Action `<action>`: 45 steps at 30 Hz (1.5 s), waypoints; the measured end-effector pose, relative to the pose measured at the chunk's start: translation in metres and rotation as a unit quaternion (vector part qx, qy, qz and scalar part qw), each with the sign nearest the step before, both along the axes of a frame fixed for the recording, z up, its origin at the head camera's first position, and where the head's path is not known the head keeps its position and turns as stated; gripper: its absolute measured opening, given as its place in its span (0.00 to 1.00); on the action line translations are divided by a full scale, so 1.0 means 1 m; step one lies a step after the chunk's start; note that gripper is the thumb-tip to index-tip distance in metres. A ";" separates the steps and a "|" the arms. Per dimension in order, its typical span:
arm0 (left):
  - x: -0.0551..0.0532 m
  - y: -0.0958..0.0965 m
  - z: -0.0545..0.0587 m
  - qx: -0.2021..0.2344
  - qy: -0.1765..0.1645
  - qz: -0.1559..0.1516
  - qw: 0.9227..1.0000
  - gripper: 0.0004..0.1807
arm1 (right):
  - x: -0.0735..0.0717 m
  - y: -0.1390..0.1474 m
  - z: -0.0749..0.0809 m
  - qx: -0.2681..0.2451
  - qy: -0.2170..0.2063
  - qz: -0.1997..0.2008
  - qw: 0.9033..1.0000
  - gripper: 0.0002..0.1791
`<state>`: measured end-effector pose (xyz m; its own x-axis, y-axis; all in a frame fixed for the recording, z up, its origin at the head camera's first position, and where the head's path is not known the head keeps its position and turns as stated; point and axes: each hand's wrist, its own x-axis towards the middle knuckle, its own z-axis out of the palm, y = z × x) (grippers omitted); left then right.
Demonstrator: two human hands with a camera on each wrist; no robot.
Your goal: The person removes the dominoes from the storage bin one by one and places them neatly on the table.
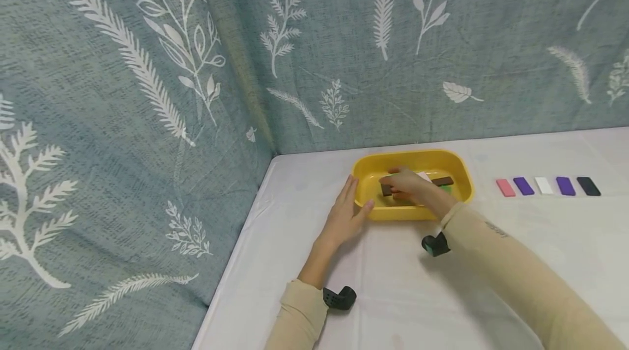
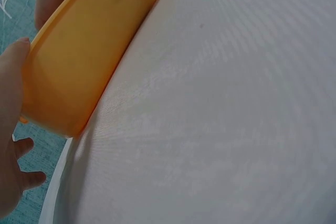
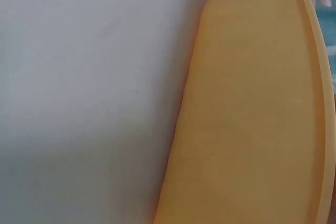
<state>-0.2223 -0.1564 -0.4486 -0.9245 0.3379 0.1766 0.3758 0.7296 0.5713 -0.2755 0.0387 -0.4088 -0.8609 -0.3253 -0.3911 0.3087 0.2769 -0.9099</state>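
A yellow plastic basin stands on the white-covered table, with several small flat pieces inside, among them a brown piece, a green piece and a dark brown piece. My left hand rests against the basin's left end, fingers extended along its outside and thumb near the front rim. In the left wrist view its thumb touches the rim. My right hand reaches inside among the pieces, slightly blurred; whether it pinches one is hidden. The right wrist view shows mostly the basin's outer wall.
Right of the basin lies a row of small flat pieces: a pink one, a purple one, a white one, another purple one and a black one. Patterned blue-green curtains hang behind and left.
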 end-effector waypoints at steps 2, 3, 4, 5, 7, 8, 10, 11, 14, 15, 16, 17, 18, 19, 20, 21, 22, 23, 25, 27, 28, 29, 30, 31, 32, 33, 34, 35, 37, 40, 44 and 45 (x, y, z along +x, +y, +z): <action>0.000 0.001 0.000 -0.001 0.000 -0.001 1.000 0.43 | 0.000 -0.004 -0.001 -0.004 -0.001 -0.006 1.000 0.36; 0.000 0.001 0.000 -0.002 0.000 -0.002 1.000 0.43 | 0.000 -0.006 -0.001 -0.008 -0.003 -0.011 1.000 0.35; 0.000 0.002 0.000 -0.003 0.001 -0.002 1.000 0.43 | -0.001 -0.007 -0.002 -0.011 -0.004 -0.016 1.000 0.35; 0.000 0.002 0.000 -0.003 0.001 -0.002 1.000 0.42 | -0.001 -0.009 -0.002 -0.014 -0.005 -0.018 1.000 0.35; 0.000 0.002 0.001 -0.004 0.001 -0.001 1.000 0.42 | -0.002 -0.013 -0.004 -0.023 -0.008 -0.024 0.999 0.34; 0.000 0.002 0.001 -0.005 0.002 0.000 1.000 0.42 | -0.003 -0.016 -0.005 -0.032 -0.012 -0.027 0.999 0.34; 0.000 0.003 0.001 -0.004 0.004 0.002 1.000 0.42 | -0.004 -0.019 -0.005 -0.048 -0.017 -0.027 0.998 0.34; 0.000 0.003 0.001 -0.003 0.004 0.003 1.000 0.42 | -0.004 -0.022 -0.006 -0.058 -0.022 -0.029 0.998 0.34; -0.001 0.004 0.000 0.000 0.002 0.004 1.000 0.42 | -0.005 -0.028 -0.006 -0.089 -0.039 -0.037 0.995 0.34; -0.001 0.004 0.000 0.000 0.001 0.004 1.000 0.42 | -0.005 -0.030 -0.006 -0.098 -0.046 -0.038 0.993 0.33; -0.001 0.004 -0.001 0.000 -0.001 0.005 1.000 0.42 | -0.006 -0.032 -0.007 -0.107 -0.054 -0.041 0.992 0.33; -0.001 0.005 -0.001 0.000 -0.001 0.005 1.000 0.42 | -0.006 -0.034 -0.007 -0.119 -0.064 -0.046 0.990 0.33; -0.001 0.005 -0.002 0.000 0.000 0.006 1.000 0.42 | -0.006 -0.035 -0.007 -0.128 -0.072 -0.049 0.988 0.33; -0.002 0.005 -0.002 -0.001 0.001 0.006 1.000 0.42 | -0.006 -0.036 -0.007 -0.139 -0.082 -0.054 0.985 0.33; -0.002 0.005 -0.002 -0.001 0.003 0.007 1.000 0.42 | -0.007 -0.037 -0.007 -0.143 -0.088 -0.055 0.984 0.33; -0.003 0.005 -0.002 -0.002 0.005 0.007 1.000 0.42 | -0.007 -0.038 -0.007 -0.143 -0.092 -0.055 0.984 0.33; -0.003 0.005 -0.002 -0.002 0.007 0.007 1.000 0.42 | -0.007 -0.039 -0.007 -0.141 -0.094 -0.054 0.984 0.33; -0.003 0.006 -0.002 -0.002 0.009 0.007 1.000 0.42 | -0.008 -0.040 -0.007 -0.137 -0.095 -0.052 0.985 0.33; -0.004 0.006 -0.002 -0.003 0.011 0.007 1.000 0.42 | -0.009 -0.041 -0.007 -0.125 -0.092 -0.048 0.987 0.33; -0.004 0.006 -0.001 -0.002 0.013 0.007 1.000 0.42 | -0.010 -0.041 -0.007 -0.112 -0.088 -0.041 0.989 0.32; -0.004 0.007 -0.001 -0.002 0.013 0.007 1.000 0.42 | -0.011 -0.042 -0.007 -0.112 -0.087 -0.040 0.989 0.32; -0.004 0.007 0.000 -0.002 0.013 0.007 1.000 0.42 | -0.011 -0.042 -0.008 -0.112 -0.087 -0.039 0.989 0.32; -0.004 0.007 0.000 -0.001 0.012 0.007 1.000 0.42 | -0.012 -0.042 -0.008 -0.111 -0.086 -0.039 0.989 0.31; -0.005 0.007 0.000 -0.001 0.012 0.008 1.000 0.42 | -0.012 -0.042 -0.008 -0.110 -0.084 -0.038 0.990 0.31; -0.004 0.007 0.001 -0.001 0.012 0.008 1.000 0.42 | -0.013 -0.041 -0.009 -0.109 -0.082 -0.038 0.990 0.31; -0.005 0.008 0.001 0.000 0.012 0.008 1.000 0.42 | -0.013 -0.041 -0.009 -0.107 -0.080 -0.036 0.990 0.31; -0.005 0.008 0.001 -0.001 0.012 0.009 1.000 0.42 | -0.014 -0.041 -0.009 -0.102 -0.077 -0.034 0.991 0.32; -0.005 0.008 0.001 -0.001 0.012 0.009 1.000 0.42 | -0.014 -0.041 -0.010 -0.099 -0.073 -0.032 0.992 0.32; -0.005 0.008 0.002 -0.001 0.011 0.010 1.000 0.41 | -0.014 -0.040 -0.010 -0.096 -0.068 -0.025 0.993 0.33; -0.005 0.009 0.002 -0.004 0.009 0.012 1.000 0.40 | -0.014 -0.040 -0.011 -0.099 -0.064 -0.013 0.993 0.34; -0.005 0.009 0.002 -0.007 0.006 0.014 1.000 0.40 | -0.015 -0.039 -0.012 -0.102 -0.064 -0.007 0.993 0.33; -0.005 0.009 0.002 -0.008 0.006 0.015 1.000 0.40 | -0.015 -0.039 -0.012 -0.101 -0.065 -0.009 0.993 0.33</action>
<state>-0.2270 -0.1476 -0.4466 -0.9319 0.3137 0.1822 0.3608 0.7493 0.5553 -0.2908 -0.0005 -0.4210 -0.8135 -0.3943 -0.4275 0.4306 0.0857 -0.8985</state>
